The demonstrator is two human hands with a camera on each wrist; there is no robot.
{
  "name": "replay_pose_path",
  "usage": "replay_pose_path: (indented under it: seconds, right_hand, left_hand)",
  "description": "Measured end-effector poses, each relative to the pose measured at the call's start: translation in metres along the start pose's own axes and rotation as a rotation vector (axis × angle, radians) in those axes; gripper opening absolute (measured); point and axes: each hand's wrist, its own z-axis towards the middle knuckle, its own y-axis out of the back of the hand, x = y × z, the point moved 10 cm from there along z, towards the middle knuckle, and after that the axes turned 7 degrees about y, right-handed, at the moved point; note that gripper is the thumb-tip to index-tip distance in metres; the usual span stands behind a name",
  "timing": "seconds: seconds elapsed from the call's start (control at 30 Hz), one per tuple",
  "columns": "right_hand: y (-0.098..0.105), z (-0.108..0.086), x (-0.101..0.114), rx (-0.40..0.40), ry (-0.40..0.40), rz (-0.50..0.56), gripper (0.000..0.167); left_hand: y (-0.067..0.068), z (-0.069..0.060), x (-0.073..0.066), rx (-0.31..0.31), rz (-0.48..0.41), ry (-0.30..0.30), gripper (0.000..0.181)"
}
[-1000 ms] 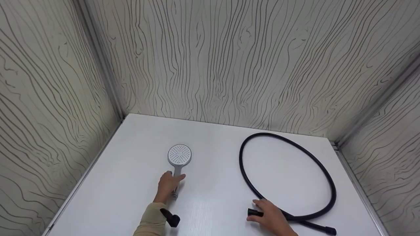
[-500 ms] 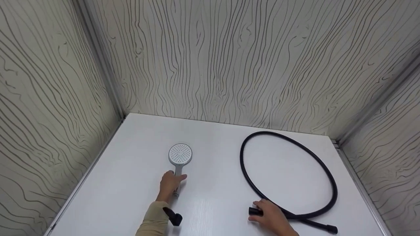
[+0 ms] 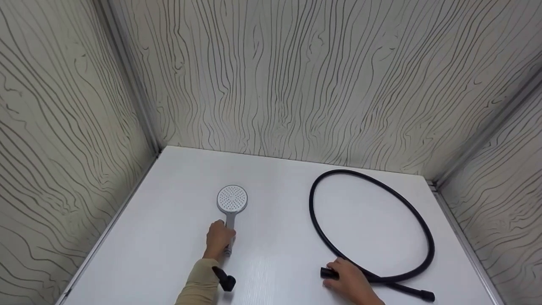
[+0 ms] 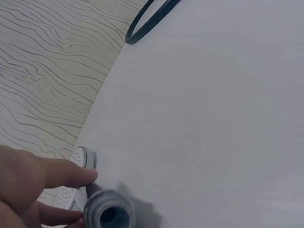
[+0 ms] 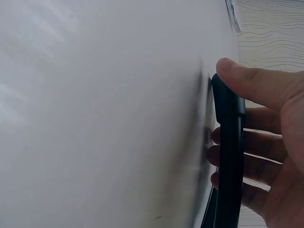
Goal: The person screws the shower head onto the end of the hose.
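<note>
A grey shower head with a round white nozzle face point(image 3: 232, 198) lies face up on the left of the white table. My left hand point(image 3: 219, 238) grips its handle; the left wrist view shows the handle's hollow threaded end point(image 4: 112, 214) beside my thumb and fingers. On the right lies a looped black hose point(image 3: 423, 228). My right hand point(image 3: 352, 281) holds it near one end point(image 3: 329, 273), and in the right wrist view the thumb lies on the black end piece point(image 5: 229, 102) with the fingers around the far side. The hose's other end point(image 3: 427, 295) rests at the lower right.
The white table point(image 3: 271, 212) meets wood-patterned panels point(image 3: 271, 84) at the back and both sides, with metal strips in the corners. A black strap piece with a knob point(image 3: 228, 282) sits at my left sleeve point(image 3: 197, 283).
My left thumb has moved in against the shower head's handle, and my right thumb and fingers have closed in on the hose end. Shower head and hose have barely moved.
</note>
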Motion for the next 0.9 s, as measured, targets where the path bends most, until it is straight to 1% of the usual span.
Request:
replay_pose_path:
  seconds: [0.2, 0.37, 0.5, 0.7, 0.9]
  right_hand:
    - [0.0, -0.001, -0.001, 0.023, 0.003, 0.011, 0.048]
    - [0.002, -0.003, -0.004, 0.031, -0.006, 0.019, 0.046]
    - [0.007, -0.007, -0.004, 0.008, 0.016, -0.005, 0.039]
    - [0.014, -0.012, -0.003, -0.032, 0.051, -0.053, 0.032]
    - [0.011, -0.011, -0.007, -0.02, 0.007, -0.044, 0.023]
  left_hand:
    - [0.0, -0.001, 0.001, 0.009, -0.035, 0.012, 0.03]
    - [0.0, -0.001, 0.004, 0.03, -0.07, 0.043, 0.028]
    - [0.0, -0.002, 0.006, 0.05, -0.102, 0.061, 0.029]
    - [0.002, -0.002, 0.007, 0.063, -0.146, 0.077, 0.031]
    - [0.003, -0.002, 0.008, 0.075, -0.151, 0.074, 0.039]
